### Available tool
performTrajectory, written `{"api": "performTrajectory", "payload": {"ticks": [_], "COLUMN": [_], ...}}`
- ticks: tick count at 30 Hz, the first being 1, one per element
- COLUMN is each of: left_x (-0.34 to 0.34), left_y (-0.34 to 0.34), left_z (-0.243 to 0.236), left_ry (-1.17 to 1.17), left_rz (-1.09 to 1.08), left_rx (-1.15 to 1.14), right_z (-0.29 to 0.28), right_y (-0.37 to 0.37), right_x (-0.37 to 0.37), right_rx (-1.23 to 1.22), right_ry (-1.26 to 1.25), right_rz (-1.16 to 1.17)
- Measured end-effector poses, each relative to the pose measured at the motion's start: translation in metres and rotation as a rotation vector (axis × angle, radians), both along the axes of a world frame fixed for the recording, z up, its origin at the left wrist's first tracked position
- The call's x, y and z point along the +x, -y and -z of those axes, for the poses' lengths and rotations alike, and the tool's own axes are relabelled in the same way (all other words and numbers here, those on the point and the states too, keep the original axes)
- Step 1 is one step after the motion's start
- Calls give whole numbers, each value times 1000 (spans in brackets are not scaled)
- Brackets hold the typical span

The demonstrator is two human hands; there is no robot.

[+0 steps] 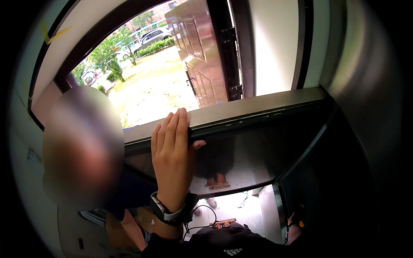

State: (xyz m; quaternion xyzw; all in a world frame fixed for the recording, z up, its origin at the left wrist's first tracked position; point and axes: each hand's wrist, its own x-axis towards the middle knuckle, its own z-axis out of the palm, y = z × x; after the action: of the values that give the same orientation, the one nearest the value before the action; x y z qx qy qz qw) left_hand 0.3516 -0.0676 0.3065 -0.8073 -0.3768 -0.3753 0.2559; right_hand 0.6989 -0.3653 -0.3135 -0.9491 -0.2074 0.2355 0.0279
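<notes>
My left hand [171, 139], with a watch [160, 207] on its wrist, rests against the upper edge of a large glossy black panel [254, 150]. Its fingers are stretched out side by side across the grey metal rim [262, 104], and the thumb stands apart along the black strip below the rim. What the panel belongs to, I cannot make out. Low on the right, my right hand [295, 218] is in deep shadow beside a dark surface. A dark band circles that wrist; the fingers are hidden. A small orange spot [302, 223] shows close to it.
Another person in dark blue [129, 189] stands close on the left, a forearm [132, 230] hanging down. Behind the panel is a doorway with a brown door [200, 56] swung outward. A black cable [211, 209] loops above the pale floor [241, 208]. Shiny metal [370, 86] rises at right.
</notes>
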Motion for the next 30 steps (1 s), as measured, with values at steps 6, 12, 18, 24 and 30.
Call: {"api": "performTrajectory", "payload": {"ticks": [6,12,18,24,30], "left_x": [5,5,8,-33,-115], "left_y": [-13,-23,-18,-14,-14], "left_z": [1,11,6,-2,10], "left_ry": [42,35,0,108,169], "left_rz": [38,-6,-22,43,-19], "left_rx": [49,175,158,54,35], "right_z": [-19,3,4,83,-3], "right_y": [-3,0,0,29,-1], "right_x": [-7,4,-7,23,5], "right_rx": [7,53,116,170,65], "right_ry": [-48,32,116,-41,-172], "right_rz": [-38,69,142,176,143]}}
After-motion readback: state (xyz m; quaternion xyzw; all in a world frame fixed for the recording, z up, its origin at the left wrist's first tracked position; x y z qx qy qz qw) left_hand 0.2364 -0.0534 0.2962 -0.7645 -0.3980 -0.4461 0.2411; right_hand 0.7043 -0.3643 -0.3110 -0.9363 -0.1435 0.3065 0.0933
